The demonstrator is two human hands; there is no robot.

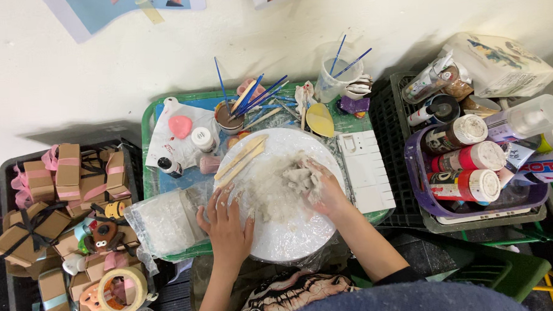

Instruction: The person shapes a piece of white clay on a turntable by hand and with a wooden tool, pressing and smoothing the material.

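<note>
R. hand (322, 187), fingers (306, 173) curled and dug into a grey clay lump (277, 187), gripped it at centre of a round white board (291, 234). L. hand (227, 224) lay flat, fingers spread, on the board's left edge. Wooden modelling sticks (241, 158) lay at upper left; brush cup (229, 117) and paint bottles (467, 170) stood beyond on a green tray (149, 117).

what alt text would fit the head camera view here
Seen from above, a person's right hand kneads a lump of pale grey clay on a round white board, while the left hand rests flat on the board's edge. Brushes, paint bottles and small ribboned boxes surround it.
</note>
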